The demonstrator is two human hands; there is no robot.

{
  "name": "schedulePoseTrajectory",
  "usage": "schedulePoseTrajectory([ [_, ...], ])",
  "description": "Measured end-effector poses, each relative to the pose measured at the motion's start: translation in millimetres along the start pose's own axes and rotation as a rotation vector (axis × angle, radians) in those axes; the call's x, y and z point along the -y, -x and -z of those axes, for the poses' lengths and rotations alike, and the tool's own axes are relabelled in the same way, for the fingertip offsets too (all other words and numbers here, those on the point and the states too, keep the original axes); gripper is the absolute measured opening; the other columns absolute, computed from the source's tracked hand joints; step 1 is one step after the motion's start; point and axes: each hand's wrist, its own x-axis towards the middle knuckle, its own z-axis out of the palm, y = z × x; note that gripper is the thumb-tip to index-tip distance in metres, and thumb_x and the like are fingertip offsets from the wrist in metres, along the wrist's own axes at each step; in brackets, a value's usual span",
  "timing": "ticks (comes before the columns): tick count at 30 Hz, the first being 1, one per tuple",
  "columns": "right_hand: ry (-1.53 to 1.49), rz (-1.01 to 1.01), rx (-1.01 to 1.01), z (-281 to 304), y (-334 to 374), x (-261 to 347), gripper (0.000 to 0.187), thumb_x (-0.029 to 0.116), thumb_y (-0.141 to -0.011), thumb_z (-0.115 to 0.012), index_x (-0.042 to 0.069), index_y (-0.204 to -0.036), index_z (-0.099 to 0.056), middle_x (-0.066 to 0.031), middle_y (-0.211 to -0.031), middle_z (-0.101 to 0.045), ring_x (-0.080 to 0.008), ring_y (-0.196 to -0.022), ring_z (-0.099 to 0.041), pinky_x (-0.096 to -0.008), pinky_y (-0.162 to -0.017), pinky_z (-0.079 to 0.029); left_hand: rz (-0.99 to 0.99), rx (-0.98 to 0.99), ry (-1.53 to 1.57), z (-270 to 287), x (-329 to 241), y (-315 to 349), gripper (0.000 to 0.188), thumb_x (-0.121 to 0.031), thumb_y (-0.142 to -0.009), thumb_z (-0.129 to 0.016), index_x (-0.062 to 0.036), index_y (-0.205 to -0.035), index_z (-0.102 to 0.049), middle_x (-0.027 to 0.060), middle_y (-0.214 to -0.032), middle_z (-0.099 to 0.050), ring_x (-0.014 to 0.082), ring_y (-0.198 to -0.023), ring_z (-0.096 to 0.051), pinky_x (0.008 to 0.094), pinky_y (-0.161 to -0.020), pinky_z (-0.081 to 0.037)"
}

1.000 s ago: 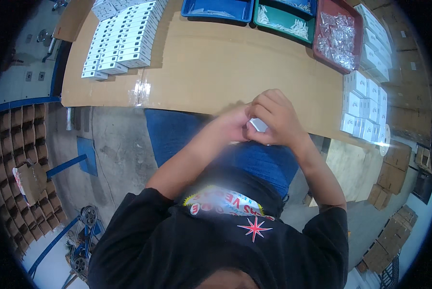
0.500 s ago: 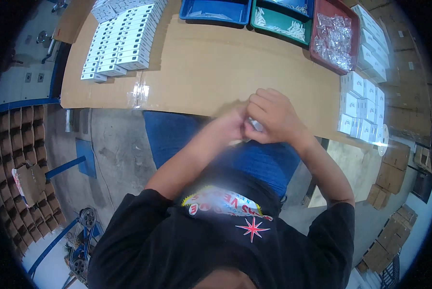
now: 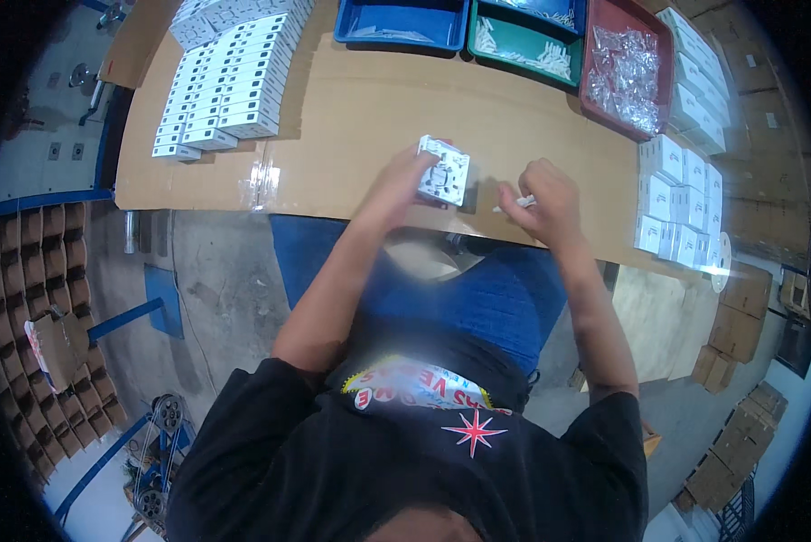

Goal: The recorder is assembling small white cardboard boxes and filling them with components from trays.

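My left hand [image 3: 396,185] is closed around a small white box [image 3: 448,174] with dark printing on its face, held just above the near part of the cardboard-covered table [image 3: 360,117]. The thumb lies on the box's upper left corner. Apart from it, to the right, my right hand [image 3: 553,203] is curled with a thin white piece [image 3: 525,201] between thumb and fingers. Its exact kind is too small to make out; one end sticks out to the left.
Stacked white boxes [image 3: 234,86] stand at the far left, and more white boxes [image 3: 678,194] at the right edge. Along the back are a blue tray [image 3: 405,23], a green tray [image 3: 514,70] with white pieces, and a red tray [image 3: 595,95] with clear packets.
My hands were together near the table's front edge. Now they are apart and farther over the table, the box showing in the left and the white piece in the right.
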Motion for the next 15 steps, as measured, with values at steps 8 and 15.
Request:
schedulePoseTrajectory([
  [8, 0.203, -0.161, -0.147, -67, 34, -6, 0.039, 0.025, -0.077, -0.085, 0.011, -0.070, -0.049, -0.0049, -0.082, -0.053, -0.0265, -0.083, -0.056, -0.0395, -0.076, -0.041, -0.487, -0.426, -0.617, 30, 46, -31, 0.062, -0.023, -0.089, -0.072, 0.0034, -0.141, -0.050, 0.0234, -0.124, -0.066, 0.0359, -0.112, -0.066, 0.0421, -0.096, -0.052],
  [15, 0.131, -0.295, -0.078, -78, 44, 6, 0.027, 0.027, -0.079, -0.079, 0.009, -0.085, -0.060, -0.0080, -0.101, -0.057, -0.0282, -0.100, -0.055, -0.0442, -0.086, -0.040, -0.611, -0.386, -1.084, 18, 25, -1, 0.084, -0.007, -0.075, -0.085, 0.0007, -0.148, -0.044, 0.0206, -0.130, -0.057, 0.0316, -0.121, -0.059, 0.0405, -0.103, -0.051],
])
